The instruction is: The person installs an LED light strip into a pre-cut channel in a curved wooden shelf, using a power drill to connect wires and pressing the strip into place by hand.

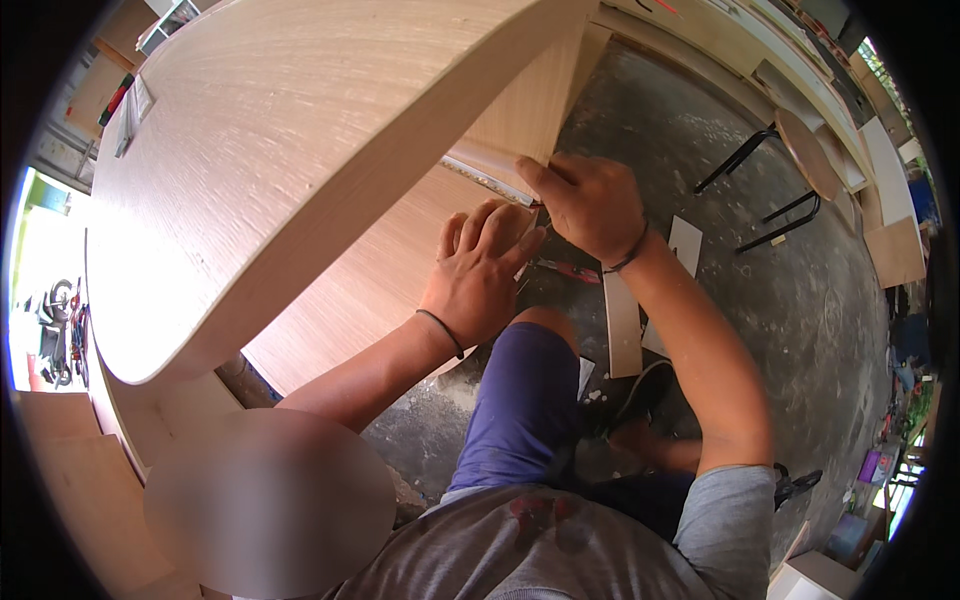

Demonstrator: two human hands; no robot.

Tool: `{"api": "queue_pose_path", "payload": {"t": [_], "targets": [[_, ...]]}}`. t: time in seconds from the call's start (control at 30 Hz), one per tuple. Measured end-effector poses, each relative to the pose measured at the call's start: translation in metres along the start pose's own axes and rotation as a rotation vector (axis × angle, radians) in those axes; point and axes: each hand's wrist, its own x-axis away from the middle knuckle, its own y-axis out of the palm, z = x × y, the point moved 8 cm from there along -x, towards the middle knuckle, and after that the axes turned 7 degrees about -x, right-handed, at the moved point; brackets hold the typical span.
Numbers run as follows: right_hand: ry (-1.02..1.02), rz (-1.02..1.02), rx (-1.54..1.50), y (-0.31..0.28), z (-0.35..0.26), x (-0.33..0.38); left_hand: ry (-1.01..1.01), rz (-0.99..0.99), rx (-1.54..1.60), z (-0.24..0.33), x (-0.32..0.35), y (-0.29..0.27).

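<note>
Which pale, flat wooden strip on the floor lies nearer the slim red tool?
The left strip, beside the red tool; the right forearm crosses the other strip.

No text, label, brand, number or sign can be read in the head view; the reddish mark (540,512) on the shirt (470,555) shows no legible lettering.

Wooden panel (270,130) blocks upper left, stool (806,155) upper right; floor (800,330) open between.
</note>
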Motion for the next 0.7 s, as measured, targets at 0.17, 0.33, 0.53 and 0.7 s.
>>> {"api": "queue_pose_path", "payload": {"t": [0.17,0.33,0.53,0.7], "targets": [[-0.052,0.043,0.048,-0.013,-0.016,-0.015,-0.028,0.0,-0.051,-0.003,0.001,0.0],[-0.048,0.114,0.107,-0.029,0.006,-0.013,-0.01,0.057,0.03,-0.004,0.002,0.002],[0.036,0.304,0.224,-0.126,0.022,0.083,-0.011,0.078,0.061,-0.006,-0.002,-0.002],[0.486,0.47,0.412,-0.268,0.03,0.231,-0.482,0.289,0.966,-0.067,0.008,0.009]]}}
